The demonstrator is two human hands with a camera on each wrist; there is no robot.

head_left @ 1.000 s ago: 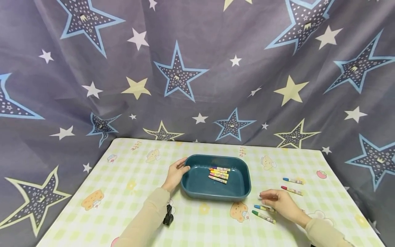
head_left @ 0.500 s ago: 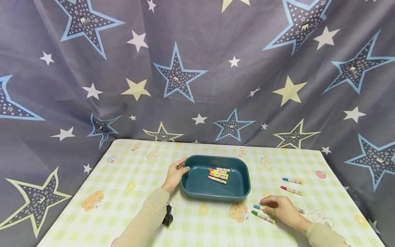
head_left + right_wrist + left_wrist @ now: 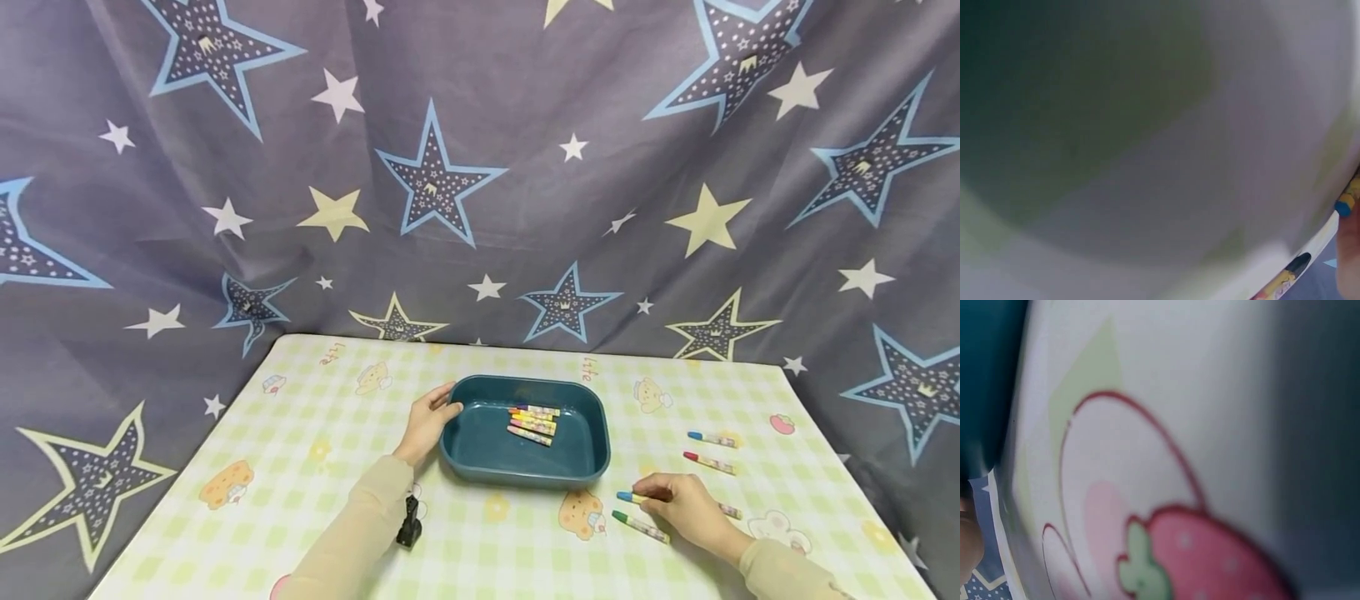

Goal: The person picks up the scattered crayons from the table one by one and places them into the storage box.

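My left hand (image 3: 426, 427) grips the left rim of a dark teal tray (image 3: 480, 460), thumb over the edge. Several crayons (image 3: 534, 425) lie side by side inside it. To the tray's right, my right hand (image 3: 692, 510) pinches a blue crayon (image 3: 627, 497) between thumb and fingers, its blue tip pointing left. In the right wrist view the same blue crayon (image 3: 1343, 207) shows beside a fingertip. A green crayon (image 3: 641, 527) lies just in front of that hand. Partly behind the hand, another crayon (image 3: 730, 511) shows only one end.
A red crayon (image 3: 710, 463) and a second blue crayon (image 3: 712, 440) lie farther back on the right. A checked cloth (image 3: 330, 483) covers the table. A black object (image 3: 408, 527) is at the left wrist. A starry curtain (image 3: 487, 208) hangs behind.
My right hand has come down onto the blue crayon and closed on it; the crayon's tip has risen slightly. My left hand and the tray have stayed put.
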